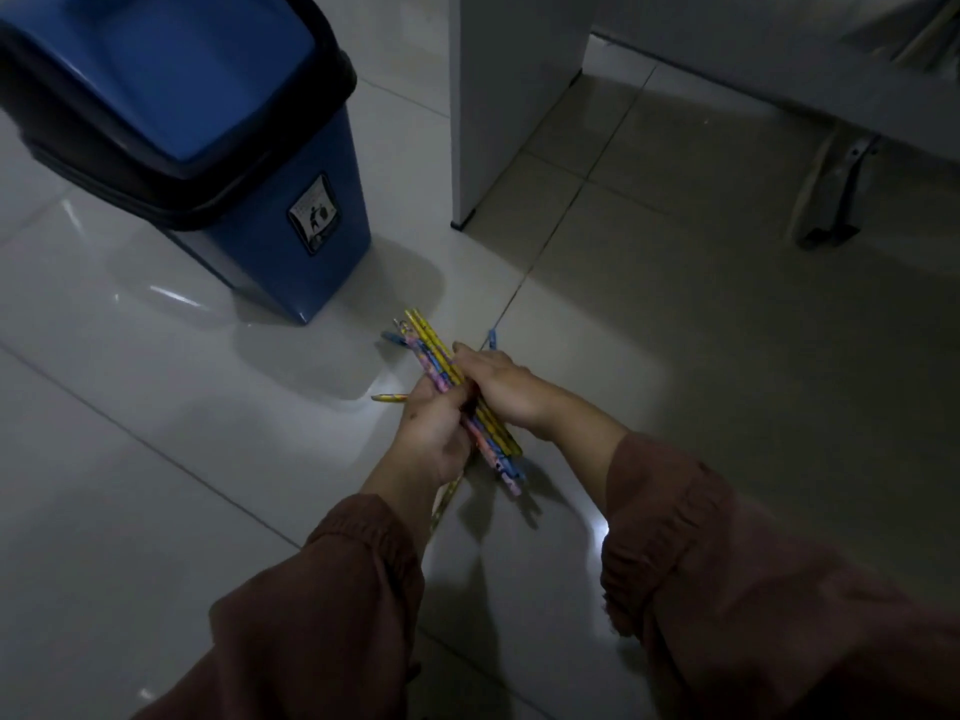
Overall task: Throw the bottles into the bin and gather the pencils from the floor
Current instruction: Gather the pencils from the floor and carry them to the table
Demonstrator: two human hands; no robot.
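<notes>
A bundle of several patterned pencils point(434, 350), yellow, blue and pink, is held above the tiled floor near the frame's centre. My left hand point(434, 439) grips the bundle from below and my right hand point(498, 387) closes over it from the right. One more yellow pencil point(389, 398) lies on the floor just left of my hands. Another yellow one point(445, 498) shows under my left wrist. A blue pencil tip point(491, 337) pokes out beyond my right hand. The blue bin point(249, 200) with a black rim and a blue swing lid stands at the upper left. No bottles are in view.
A white cabinet panel point(509, 106) stands on the floor at top centre. A metal furniture leg point(836, 200) rests at the upper right under a low shelf. Glossy pale floor tiles point(156, 407) spread around the bin and my hands.
</notes>
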